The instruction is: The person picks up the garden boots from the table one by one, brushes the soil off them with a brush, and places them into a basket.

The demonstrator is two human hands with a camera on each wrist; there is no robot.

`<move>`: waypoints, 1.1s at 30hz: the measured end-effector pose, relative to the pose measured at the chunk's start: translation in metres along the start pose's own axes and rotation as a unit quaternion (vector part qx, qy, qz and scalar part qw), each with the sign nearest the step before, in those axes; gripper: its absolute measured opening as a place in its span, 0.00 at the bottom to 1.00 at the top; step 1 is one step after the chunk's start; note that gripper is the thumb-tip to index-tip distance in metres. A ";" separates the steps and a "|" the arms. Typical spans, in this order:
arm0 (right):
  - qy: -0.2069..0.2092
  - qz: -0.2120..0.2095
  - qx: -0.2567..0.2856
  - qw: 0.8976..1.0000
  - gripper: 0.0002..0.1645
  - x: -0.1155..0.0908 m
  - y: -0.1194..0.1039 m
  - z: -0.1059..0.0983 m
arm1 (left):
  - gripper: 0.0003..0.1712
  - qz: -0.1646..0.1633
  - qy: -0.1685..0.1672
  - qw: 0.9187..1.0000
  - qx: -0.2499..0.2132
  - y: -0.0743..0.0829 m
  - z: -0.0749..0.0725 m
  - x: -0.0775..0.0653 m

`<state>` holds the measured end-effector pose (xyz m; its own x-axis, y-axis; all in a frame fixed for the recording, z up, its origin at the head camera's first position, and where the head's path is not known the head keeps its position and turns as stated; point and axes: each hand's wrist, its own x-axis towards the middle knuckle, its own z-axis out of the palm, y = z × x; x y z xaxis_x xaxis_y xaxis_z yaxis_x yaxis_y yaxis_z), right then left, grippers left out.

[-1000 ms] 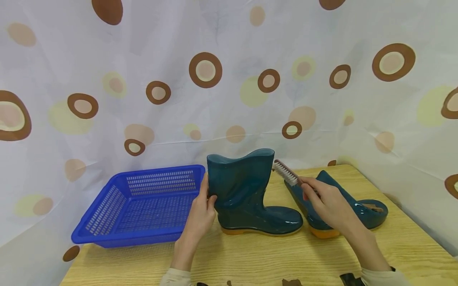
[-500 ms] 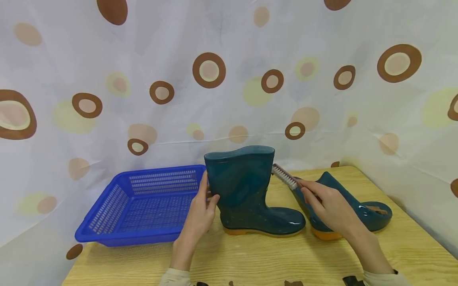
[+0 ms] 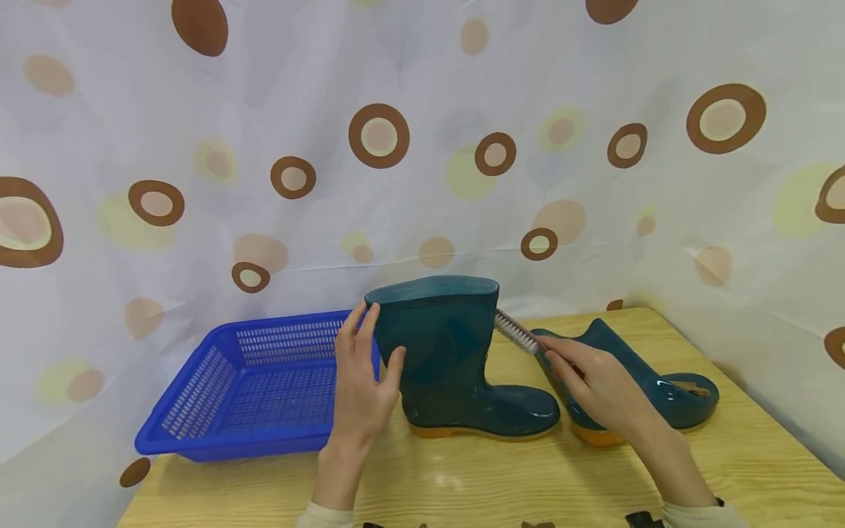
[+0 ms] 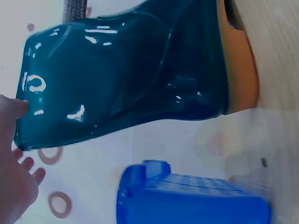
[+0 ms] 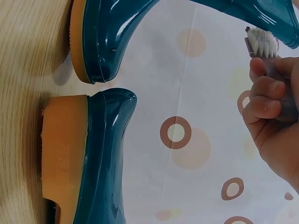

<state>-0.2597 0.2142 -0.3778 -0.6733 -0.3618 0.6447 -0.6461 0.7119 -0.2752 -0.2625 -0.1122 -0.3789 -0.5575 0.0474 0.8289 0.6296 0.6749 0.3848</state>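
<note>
A dark green rubber boot (image 3: 439, 352) with an orange sole stands in the middle of the table. My left hand (image 3: 359, 396) touches its shaft at the left, fingertips up at the top edge and thumb on the near side. In the left wrist view, the thumb (image 4: 18, 108) rests on the boot near the rim, and several fingertips show apart from it. My right hand (image 3: 597, 385) holds a scrub brush (image 3: 518, 334) with white bristles by its handle. Its far end meets the right side of the shaft; the boot hides the tip in the head view.
A second green boot (image 3: 686, 414) lies behind my right hand, with a brown patch (image 3: 689, 386) on it. At left is a blue perforated plastic basket (image 3: 231, 447). A patterned curtain (image 3: 436, 191) hangs behind the wooden table (image 3: 475, 480). Small brown pieces show at the bottom edge.
My left hand has loosened from the side of the shaft and moved up to the rim. The boot has turned and its top leans left. The brush has moved slightly down and left against the shaft.
</note>
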 end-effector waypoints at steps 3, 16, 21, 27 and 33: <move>-0.004 0.002 0.007 1.000 0.18 0.000 0.000 -0.001 | 0.41 0.061 0.025 0.996 0.056 0.003 0.003 0.004; -0.005 -0.003 0.003 1.000 0.19 0.000 -0.001 -0.002 | 0.38 0.245 -0.031 0.958 0.147 0.036 0.027 0.042; 0.000 -0.009 0.007 1.000 0.19 -0.001 -0.001 -0.002 | 0.42 0.260 -0.097 0.937 0.213 0.048 0.040 0.052; 0.003 -0.021 0.011 1.000 0.19 -0.002 -0.001 -0.001 | 0.45 0.259 -0.121 0.920 0.266 0.058 0.048 0.055; 0.001 -0.034 0.019 0.999 0.19 -0.001 0.000 0.000 | 0.54 0.259 -0.133 0.903 0.317 0.067 0.047 0.062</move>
<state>-0.2591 0.2143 -0.3786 -0.6260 -0.4075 0.6649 -0.7041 0.6619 -0.2572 -0.2806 -0.0296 -0.3210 -0.4396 0.5959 0.6720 0.4536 0.7931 -0.4065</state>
